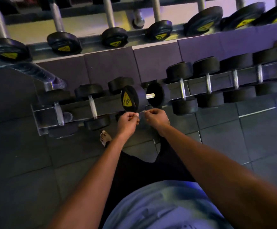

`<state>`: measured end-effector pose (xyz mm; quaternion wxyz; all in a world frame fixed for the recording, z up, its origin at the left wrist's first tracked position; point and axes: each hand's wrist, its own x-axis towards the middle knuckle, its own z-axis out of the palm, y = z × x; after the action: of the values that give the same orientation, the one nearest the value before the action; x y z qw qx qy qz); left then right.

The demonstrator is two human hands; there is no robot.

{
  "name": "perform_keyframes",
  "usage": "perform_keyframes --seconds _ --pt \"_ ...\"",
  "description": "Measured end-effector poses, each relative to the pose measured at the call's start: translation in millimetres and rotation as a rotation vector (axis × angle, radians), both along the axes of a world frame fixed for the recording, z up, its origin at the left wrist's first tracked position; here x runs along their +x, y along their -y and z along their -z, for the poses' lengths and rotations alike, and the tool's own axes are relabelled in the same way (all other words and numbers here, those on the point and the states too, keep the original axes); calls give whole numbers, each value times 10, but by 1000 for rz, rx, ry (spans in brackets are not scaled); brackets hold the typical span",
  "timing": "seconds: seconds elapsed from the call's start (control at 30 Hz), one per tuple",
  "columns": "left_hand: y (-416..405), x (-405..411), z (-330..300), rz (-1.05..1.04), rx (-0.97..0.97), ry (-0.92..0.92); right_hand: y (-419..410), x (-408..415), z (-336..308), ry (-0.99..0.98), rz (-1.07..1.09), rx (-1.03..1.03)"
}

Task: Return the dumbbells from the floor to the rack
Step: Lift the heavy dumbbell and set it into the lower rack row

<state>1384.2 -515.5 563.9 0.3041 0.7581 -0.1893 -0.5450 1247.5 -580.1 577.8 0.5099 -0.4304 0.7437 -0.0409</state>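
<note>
Nearest the camera is a pale blue shirt [159, 207], then dark trousers [144, 164] and 2 bare forearms reaching forward over the grey tiled floor [27, 162]. A bare foot [105, 138] shows just left of the left wrist, standing on the floor close to the rack.

Each hand's grip is drawn together in a loose fist. The left hand [128, 121] has its fingers curled with the thumb against the forefinger; the right hand [156, 117] is curled the same way. Something thin and pale seems to run between the 2 hands, but it is too small and blurred to name, so I cannot tell whether either grip is clamped on anything. Neither hand holds a dumbbell.

Just beyond the knuckles sits the dumbbell [144, 98] on the lower tier of the rack [40, 113]. It lies crosswise to its neighbours, parallel to the rail, with its yellow label marked 12.5 facing left and its steel handle showing between the 2 black heads. It stands between the hands and the slot behind it. To its left are 2 smaller dumbbells [93, 106] set across the rail; to its right a row of larger ones [209, 83] runs off toward the frame edge.

Farther off, the upper tier [101, 47] carries more dumbbells with yellow labels.
</note>
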Motion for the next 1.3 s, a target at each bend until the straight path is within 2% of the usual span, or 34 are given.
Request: perform_keyframes --seconds 0.3,0.43,0.57,0.7,0.8,0.87,0.97,1.13,1.2,1.3 --pt "684 -1183 206 -389 98 -182 785 -927 548 127 -126 60" --pt "999 -1439 427 -582 152 -291 1116 -1069 819 124 -209 78" --pt "1295 -1445 808 -698 195 -291 1474 -1012 1045 129 -325 30" --pt "1472 -1393 1328 -815 262 -293 1781 -867 1412 97 -592 -107" --pt "1565 -1371 1641 -921 258 -236 1886 -773 1651 -121 -1134 -410" --pt "1616 -1345 1807 -1019 222 -191 1954 -697 1808 -151 -1374 -573" --pt "1663 -1328 1941 -1052 169 -106 2111 -632 2035 -141 -1502 -530" --pt "1764 -1304 1844 -1054 229 -40 2290 -629 2108 -158 -1753 -476" --pt "1770 -1240 1833 -1034 175 -85 2311 -580 2096 -181 -1788 -465" --pt "1805 -1177 1865 -1071 -11 -276 2323 -529 2086 -202 -1820 -456"
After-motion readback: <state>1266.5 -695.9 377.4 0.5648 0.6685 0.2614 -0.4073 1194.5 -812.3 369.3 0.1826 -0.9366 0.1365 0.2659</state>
